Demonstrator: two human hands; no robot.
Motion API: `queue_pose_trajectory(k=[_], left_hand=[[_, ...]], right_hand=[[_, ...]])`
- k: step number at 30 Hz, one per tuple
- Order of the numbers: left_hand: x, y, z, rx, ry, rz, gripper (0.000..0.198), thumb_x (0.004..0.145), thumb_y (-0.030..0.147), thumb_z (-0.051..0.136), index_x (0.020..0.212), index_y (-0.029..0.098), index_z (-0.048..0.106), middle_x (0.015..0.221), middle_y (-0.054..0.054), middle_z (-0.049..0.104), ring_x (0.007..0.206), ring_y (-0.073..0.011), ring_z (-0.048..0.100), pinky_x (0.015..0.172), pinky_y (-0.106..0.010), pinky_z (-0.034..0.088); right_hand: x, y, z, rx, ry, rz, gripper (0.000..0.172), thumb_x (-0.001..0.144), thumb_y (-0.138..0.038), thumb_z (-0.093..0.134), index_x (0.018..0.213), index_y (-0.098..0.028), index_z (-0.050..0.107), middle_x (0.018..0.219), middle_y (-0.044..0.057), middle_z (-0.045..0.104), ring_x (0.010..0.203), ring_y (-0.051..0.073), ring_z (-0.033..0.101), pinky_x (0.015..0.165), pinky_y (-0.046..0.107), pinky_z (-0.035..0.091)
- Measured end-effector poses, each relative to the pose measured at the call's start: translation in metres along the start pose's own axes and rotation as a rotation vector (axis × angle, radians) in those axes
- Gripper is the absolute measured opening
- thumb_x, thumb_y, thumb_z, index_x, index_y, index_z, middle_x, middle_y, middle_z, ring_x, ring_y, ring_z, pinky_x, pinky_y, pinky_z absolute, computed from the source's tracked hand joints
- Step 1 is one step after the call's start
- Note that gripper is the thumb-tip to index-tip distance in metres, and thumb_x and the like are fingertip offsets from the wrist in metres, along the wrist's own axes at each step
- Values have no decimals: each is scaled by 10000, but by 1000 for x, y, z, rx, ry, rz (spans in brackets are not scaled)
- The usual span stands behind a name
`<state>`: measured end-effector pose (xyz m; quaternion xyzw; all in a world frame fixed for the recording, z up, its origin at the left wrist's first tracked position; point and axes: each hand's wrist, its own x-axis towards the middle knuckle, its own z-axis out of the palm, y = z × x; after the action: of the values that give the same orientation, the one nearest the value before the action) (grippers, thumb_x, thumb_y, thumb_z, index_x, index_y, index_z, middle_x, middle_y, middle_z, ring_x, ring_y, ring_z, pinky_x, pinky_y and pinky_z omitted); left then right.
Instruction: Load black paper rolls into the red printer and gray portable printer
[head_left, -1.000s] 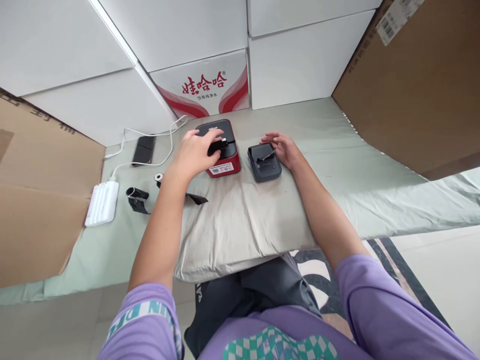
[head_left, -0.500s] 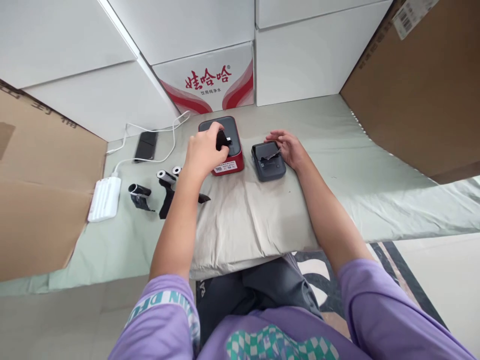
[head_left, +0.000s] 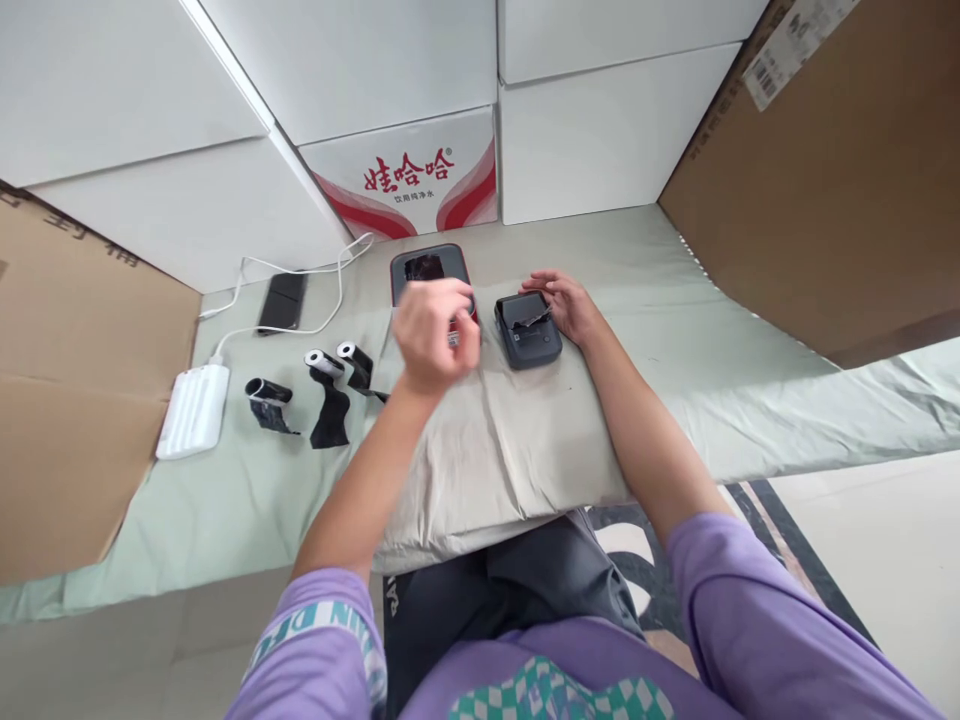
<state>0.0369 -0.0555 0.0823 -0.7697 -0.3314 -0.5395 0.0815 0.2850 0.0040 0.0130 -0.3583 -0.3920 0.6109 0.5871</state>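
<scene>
Printer point(head_left: 532, 352): dark grey, lying flat on the surface point(head_left: 487, 460), just right of the red device and beside the right hand.
Black scrap point(head_left: 529, 320): crumpled, jutting from the top of the printer.
Right hand point(head_left: 570, 302): by the far right corner of the printer, fingers loosely curved and not closed round it; whether they touch it, I cannot tell.
Left hand point(head_left: 433, 330): raised in front of the red device, blurred, fingers curled in toward the palm; whether something is pinched in them, I cannot tell.
Red device point(head_left: 455, 262): red sides, dark top, near the back of the surface, its front partly hidden by the left hand.
Black strip point(head_left: 424, 266): shiny, on the dark top of the red device.
Rolls: three in a loose row to the left of the left arm, one point(head_left: 270, 390) nearest the power bank, one point(head_left: 324, 363) in the middle, one point(head_left: 358, 362) on the right; each trails a black tail.
Power bank point(head_left: 193, 412): white, far left, with a white cable point(head_left: 330, 318) plugged in.
Phone point(head_left: 282, 302): black, flat, between the power bank and the back boxes.
Printed box point(head_left: 409, 172): red lettering, standing behind the red device.
Cartons: brown, one point(head_left: 82, 400) at the left, one point(head_left: 810, 210) at the right.
</scene>
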Motion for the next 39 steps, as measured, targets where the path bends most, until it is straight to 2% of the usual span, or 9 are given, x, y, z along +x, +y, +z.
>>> queue_pose_trajectory(k=[3, 6, 8, 11, 14, 18, 24, 30, 39], left_hand=[[-33, 32, 34, -90, -193, -213, 310, 1014, 301, 421, 1294, 188, 492, 1451, -200, 620, 1267, -267, 645, 1043, -454, 526], [-61, 48, 58, -112, -336, -407, 591, 989, 384, 503, 1500, 135, 343, 1663, -258, 374, 1523, -336, 429, 1211, -534, 403], [-71, 50, 65, -164, -424, -508, 701, 992, 404, 505, 1572, 105, 250, 1657, -270, 381, 1546, -340, 404, 1224, -529, 401], [-76, 46, 63, -190, -500, -611, 714, 1007, 405, 484, 1607, 117, 224, 1573, -252, 512, 1442, -344, 546, 1148, -517, 487], [-77, 46, 56, -143, -495, -593, 688, 1004, 393, 492, 1603, 147, 259, 1552, -226, 550, 1419, -339, 572, 1154, -523, 479], [-77, 51, 51, -85, -490, -515, 658, 979, 391, 533, 1548, 131, 329, 1581, -240, 511, 1474, -340, 511, 1180, -534, 438], [-69, 54, 47, -38, -552, -549, 530, 940, 366, 579, 1405, 157, 430, 1479, -226, 604, 1393, -321, 578, 1172, -544, 377], [-66, 56, 45, 47, -667, -476, 639, 883, 365, 598, 1434, 83, 439, 1336, -252, 680, 1296, -374, 613, 1127, -563, 356], [-71, 55, 48, 65, -646, -437, 534, 889, 352, 581, 1349, 92, 508, 1353, -274, 672, 1271, -386, 617, 1146, -569, 337]], right_hand=[[-1, -1, 0, -21, -10, -10, 301, 673, -306, 694, 968, -243, 676, 967, 30, 776, 1055, 243, 714, 1149, 460, 492], [-1, -1, -1, -30, -12, -10, 300, 681, -309, 690, 974, -246, 673, 980, 32, 777, 1073, 247, 712, 1151, 464, 492], [-1, 0, -1, -19, -14, -4, 297, 677, -301, 686, 969, -242, 675, 978, 32, 776, 1056, 240, 713, 1150, 458, 494], [-1, -1, 0, -21, -8, -2, 284, 683, -294, 679, 962, -241, 678, 978, 35, 775, 1046, 239, 712, 1147, 457, 497], [-1, -2, 1, -38, 10, 7, 287, 682, -298, 673, 963, -241, 676, 981, 42, 773, 1078, 254, 711, 1144, 470, 499], [-4, -4, 3, -42, 21, 12, 298, 671, -306, 682, 962, -243, 667, 972, 39, 775, 1109, 269, 711, 1147, 486, 498], [-10, -7, 6, -57, -7, 9, 382, 702, -336, 695, 1073, -261, 653, 1026, 17, 791, 1173, 259, 694, 1170, 470, 489], [-12, -7, 8, -136, 0, 7, 402, 725, -427, 725, 1090, -276, 649, 1140, 30, 782, 1243, 275, 661, 1155, 465, 505], [-14, -7, 13, -165, 17, -28, 362, 733, -450, 735, 1038, -272, 659, 1119, 39, 780, 1269, 278, 650, 1168, 469, 487]])
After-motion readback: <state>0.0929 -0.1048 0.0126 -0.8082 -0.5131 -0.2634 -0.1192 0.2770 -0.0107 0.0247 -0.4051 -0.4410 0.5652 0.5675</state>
